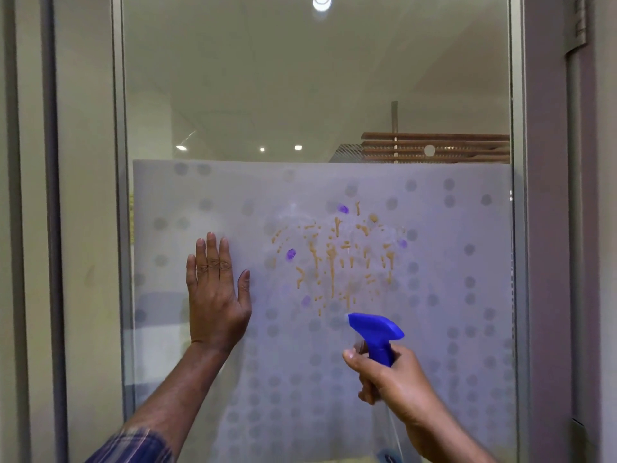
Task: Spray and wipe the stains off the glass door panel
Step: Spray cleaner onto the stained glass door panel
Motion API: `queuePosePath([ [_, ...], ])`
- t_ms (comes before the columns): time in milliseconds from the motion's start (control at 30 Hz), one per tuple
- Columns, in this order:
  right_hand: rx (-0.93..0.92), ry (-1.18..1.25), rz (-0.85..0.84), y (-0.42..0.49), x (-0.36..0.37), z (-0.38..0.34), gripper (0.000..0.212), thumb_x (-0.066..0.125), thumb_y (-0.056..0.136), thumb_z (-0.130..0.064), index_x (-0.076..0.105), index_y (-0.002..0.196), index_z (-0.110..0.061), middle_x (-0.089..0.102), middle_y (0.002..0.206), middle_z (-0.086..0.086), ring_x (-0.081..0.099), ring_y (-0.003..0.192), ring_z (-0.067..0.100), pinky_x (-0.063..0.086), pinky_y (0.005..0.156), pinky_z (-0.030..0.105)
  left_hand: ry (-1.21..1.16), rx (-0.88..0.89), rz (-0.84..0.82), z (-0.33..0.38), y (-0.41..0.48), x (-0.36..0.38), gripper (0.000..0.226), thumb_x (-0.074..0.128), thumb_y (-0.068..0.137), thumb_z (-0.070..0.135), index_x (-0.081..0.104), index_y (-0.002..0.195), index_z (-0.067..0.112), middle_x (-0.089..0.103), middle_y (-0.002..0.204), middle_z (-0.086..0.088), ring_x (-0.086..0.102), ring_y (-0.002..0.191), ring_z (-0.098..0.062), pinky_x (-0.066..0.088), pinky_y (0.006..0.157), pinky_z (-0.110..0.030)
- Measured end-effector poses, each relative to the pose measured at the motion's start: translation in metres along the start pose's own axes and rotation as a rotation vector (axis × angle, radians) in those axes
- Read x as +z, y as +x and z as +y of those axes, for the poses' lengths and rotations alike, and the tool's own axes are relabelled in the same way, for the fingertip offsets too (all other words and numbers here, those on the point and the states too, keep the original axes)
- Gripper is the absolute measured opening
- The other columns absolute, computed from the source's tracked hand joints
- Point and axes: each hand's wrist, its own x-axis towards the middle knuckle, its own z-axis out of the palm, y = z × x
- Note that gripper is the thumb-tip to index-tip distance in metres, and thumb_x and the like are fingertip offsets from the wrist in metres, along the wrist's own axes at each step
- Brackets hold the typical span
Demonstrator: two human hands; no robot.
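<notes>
- Hands: left hand (217, 295) lies flat and open on the frosted dotted glass door panel (467, 262); right hand (390, 379) is closed around the blue plastic spray bottle (377, 332) neck.
- Bottle seems light and rigid; the neck is the good hold.
- Brown and purple stains (334, 259) sit mid-panel, probably slippery when wet.

An office: frosted, dotted glass door panel (434, 295), recessed ceiling lights (298, 147).

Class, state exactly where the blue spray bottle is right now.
In the head view, the spray bottle is lower right of centre, gripped by the right hand, just below the stains.
</notes>
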Motion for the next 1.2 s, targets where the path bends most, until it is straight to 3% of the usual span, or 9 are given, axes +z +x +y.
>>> queuePosePath([
  [200,-0.002,0.001,0.181,-0.007,-0.039,0.014,0.015,0.078,0.086,-0.008,0.065,0.081,-0.008,0.044,0.055,0.002,0.038,0.045,0.017,0.043,0.045,0.029,-0.011,0.001,-0.002,0.001,0.0,-0.001,0.066,0.031,0.109,0.037,0.019,0.163,0.002,0.017,0.172,-0.02,0.011,0.162,-0.033,0.018,0.129,-0.056],
  [500,-0.096,0.075,0.385,-0.011,-0.073,-0.011,0.015,0.08,0.086,-0.017,0.067,0.084,-0.011,0.045,0.055,-0.001,0.04,0.047,0.013,0.046,0.051,0.032,-0.018,-0.008,-0.032,0.003,0.0,-0.008,0.066,0.031,0.109,0.038,0.02,0.162,0.0,0.018,0.172,-0.021,0.013,0.162,-0.034,0.017,0.13,-0.055],
  [767,-0.305,0.134,0.273,-0.05,-0.044,-0.054,0.013,0.08,0.087,-0.028,0.074,0.09,-0.017,0.047,0.058,-0.001,0.043,0.052,0.016,0.055,0.06,0.029,-0.224,-0.009,-0.118,0.006,0.002,-0.041,0.066,0.038,0.107,0.037,0.025,0.161,0.001,0.017,0.172,-0.019,0.011,0.162,-0.034,0.017,0.129,-0.056],
  [933,-0.294,0.124,0.152,-0.088,-0.026,-0.056,0.025,0.079,0.085,-0.03,0.076,0.102,-0.012,0.046,0.057,0.003,0.043,0.051,0.017,0.057,0.064,0.03,-0.531,0.123,-0.105,0.035,-0.032,-0.098,0.047,0.053,0.103,0.027,0.057,0.142,0.001,0.046,0.159,-0.018,0.034,0.155,-0.033,0.028,0.125,-0.051],
  [1067,-0.218,0.16,0.039,-0.114,-0.013,-0.048,0.039,0.083,0.08,-0.031,0.072,0.108,-0.005,0.045,0.059,0.004,0.043,0.052,0.019,0.056,0.062,0.031,-0.885,0.052,-0.408,0.066,-0.084,-0.156,0.041,0.06,0.097,0.042,0.072,0.126,0.016,0.067,0.14,0.004,0.049,0.145,-0.008,0.035,0.121,-0.032],
  [1200,-0.181,0.167,-0.098,-0.14,-0.001,-0.044,0.039,0.081,0.08,-0.035,0.073,0.107,-0.008,0.043,0.06,0.007,0.043,0.053,0.02,0.054,0.065,0.033,-1.108,-0.159,-0.933,0.083,-0.124,-0.212,0.053,0.071,0.083,0.064,0.069,0.13,0.039,0.064,0.135,0.029,0.048,0.137,0.013,0.036,0.121,-0.022],
])
